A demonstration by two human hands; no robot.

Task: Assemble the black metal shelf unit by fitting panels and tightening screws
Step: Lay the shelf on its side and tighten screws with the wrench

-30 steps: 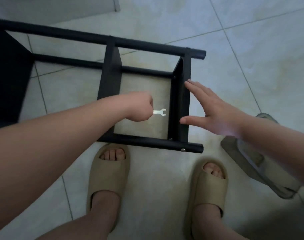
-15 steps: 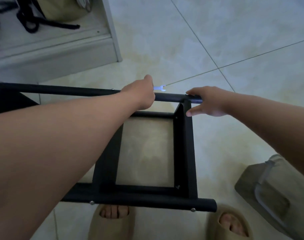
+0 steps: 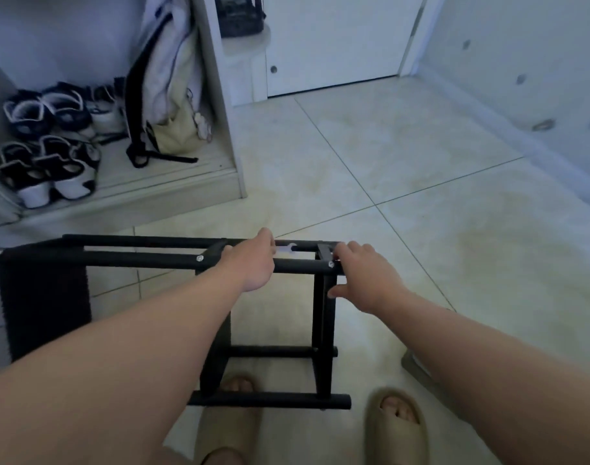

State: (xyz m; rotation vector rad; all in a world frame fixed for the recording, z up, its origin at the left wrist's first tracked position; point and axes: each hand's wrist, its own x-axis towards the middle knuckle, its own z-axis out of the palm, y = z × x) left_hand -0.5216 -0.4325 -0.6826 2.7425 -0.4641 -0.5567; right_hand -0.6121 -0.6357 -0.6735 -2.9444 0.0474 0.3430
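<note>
The black metal shelf unit (image 3: 152, 261) lies on its side on the tiled floor in front of my feet, with round tubes and flat black panels. My left hand (image 3: 251, 263) rests over a top tube and grips a small white spanner (image 3: 285, 251), whose open jaw pokes out to the right of the fist. My right hand (image 3: 364, 273) holds the right end of the same tube at the corner, its thumb pressed on the upright panel (image 3: 320, 330) below. Silver screw heads (image 3: 330, 264) show on the tube near both hands.
An open white cabinet (image 3: 226, 129) at the back left holds several shoes (image 3: 42, 146) and a hanging bag (image 3: 172, 95). A white door (image 3: 334, 45) stands behind. My feet wear beige slides (image 3: 396, 427). A grey object (image 3: 418, 367) lies on the floor at my right.
The frame has been tipped up so its top tubes stand higher. My view rose towards the cabinet and door. Both hands stayed on the far tube, the right thumb now on the upright panel.
</note>
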